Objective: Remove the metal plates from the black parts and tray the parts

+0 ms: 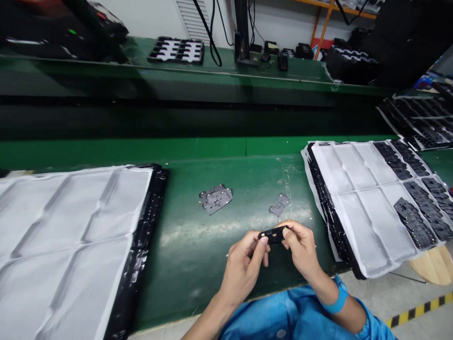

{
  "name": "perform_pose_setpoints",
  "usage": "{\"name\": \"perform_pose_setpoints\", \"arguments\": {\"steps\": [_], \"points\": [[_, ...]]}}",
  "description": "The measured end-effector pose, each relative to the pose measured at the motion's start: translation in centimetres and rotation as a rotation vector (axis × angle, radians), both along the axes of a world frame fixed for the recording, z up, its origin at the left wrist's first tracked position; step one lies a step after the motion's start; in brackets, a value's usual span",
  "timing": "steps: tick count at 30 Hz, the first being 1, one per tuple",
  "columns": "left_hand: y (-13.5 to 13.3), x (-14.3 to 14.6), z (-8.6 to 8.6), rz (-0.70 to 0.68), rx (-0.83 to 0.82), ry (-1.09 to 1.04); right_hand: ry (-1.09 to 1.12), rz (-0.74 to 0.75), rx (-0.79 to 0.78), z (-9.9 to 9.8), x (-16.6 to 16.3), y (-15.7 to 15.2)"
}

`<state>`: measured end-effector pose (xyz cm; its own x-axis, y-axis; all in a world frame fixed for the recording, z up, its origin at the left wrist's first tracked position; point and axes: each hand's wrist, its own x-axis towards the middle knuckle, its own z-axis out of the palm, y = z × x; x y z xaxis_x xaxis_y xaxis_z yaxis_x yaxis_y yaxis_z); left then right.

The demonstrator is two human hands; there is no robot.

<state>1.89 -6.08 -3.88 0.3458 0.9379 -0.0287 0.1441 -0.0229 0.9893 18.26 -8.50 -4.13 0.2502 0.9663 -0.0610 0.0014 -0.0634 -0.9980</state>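
Between my two hands is a small flat black plastic part point(273, 235) with cut-outs, held just above the green tabletop near its front edge. My left hand point(247, 257) pinches its left end between thumb and fingers. At the other end my right hand point(300, 246) grips it the same way; a blue band circles that wrist. Beyond them on the table lies one grey flat part point(279, 204). Farther left, a small overlapping pile of similar grey parts point(216, 199) rests on the green surface.
Stacked trays lined with white sheet point(116, 198) stand at the left. At the right, another tray stack point(368, 203) holds rows of dark parts point(415, 222) in its right-hand pockets. A raised green shelf point(219, 71) at the back carries a tray with light parts point(177, 50) and a black post point(242, 33).
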Motion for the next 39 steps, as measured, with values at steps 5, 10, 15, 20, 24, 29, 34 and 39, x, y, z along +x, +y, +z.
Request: {"name": "perform_pose_setpoints", "arguments": {"steps": [5, 10, 15, 20, 24, 29, 34, 39], "points": [[-0.2, -0.1, -0.1, 0.008, -0.011, 0.003, -0.003, 0.019, -0.015, -0.4, 0.0, -0.2], [-0.3, 0.0, -0.3, 0.007, -0.028, 0.0, -0.018, 0.054, -0.011, -0.5, 0.3, -0.4], [-0.4, 0.3, -0.5, 0.026, -0.046, 0.002, -0.046, 0.057, 0.007, -0.6, 0.3, -0.6], [-0.2, 0.3, -0.6, 0.03, -0.029, 0.003, -0.071, 0.057, 0.036, -0.5, 0.2, -0.5], [0.2, 0.0, -0.6, 0.028, -0.025, -0.013, -0.076, 0.134, 0.022, -0.6, 0.7, -0.5], [0.6, 0.2, -1.0, 0.015, -0.055, -0.063, -0.372, 0.059, 0.14, -0.1, 2.3, -0.4], [0.8, 0.3, -0.9, -0.019, -0.102, -0.087, -0.58, 0.059, 0.168, 1.6, 2.4, 0.1], [1.3, 0.0, 0.2, -0.097, -0.103, -0.109, -0.54, 0.146, 0.198, 2.3, 1.2, 0.4]]}}
